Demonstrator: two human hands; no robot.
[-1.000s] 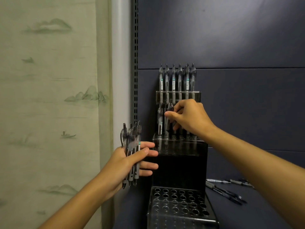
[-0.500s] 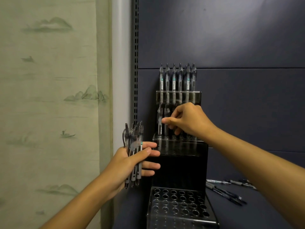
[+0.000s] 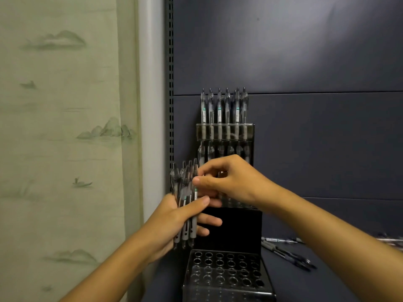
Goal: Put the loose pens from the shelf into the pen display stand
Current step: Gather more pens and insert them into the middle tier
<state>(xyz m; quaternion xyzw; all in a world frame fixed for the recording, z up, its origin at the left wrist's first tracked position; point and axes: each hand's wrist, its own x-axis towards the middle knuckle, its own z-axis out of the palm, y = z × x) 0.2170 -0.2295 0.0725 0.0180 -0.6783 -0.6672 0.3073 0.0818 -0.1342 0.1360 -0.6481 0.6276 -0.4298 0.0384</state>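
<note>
Two hands meet over a bundle of pens in front of the tiered black and clear acrylic pen display stand.

The left hand, just left of the stand's middle tier, grips an upright bundle of clear-barrelled grey-grip pens, thumb across the front and fingers curled behind. The right hand, in front of the middle tier, reaches to the bundle's top with thumb and forefinger closed toward one pen; whether they actually pinch it cannot be told through the blur. A row of upright pens fills the stand's top tier; the perforated bottom tier shows open holes. Right of the stand's base, several loose dark pens lie on the dark blue shelf.
</note>
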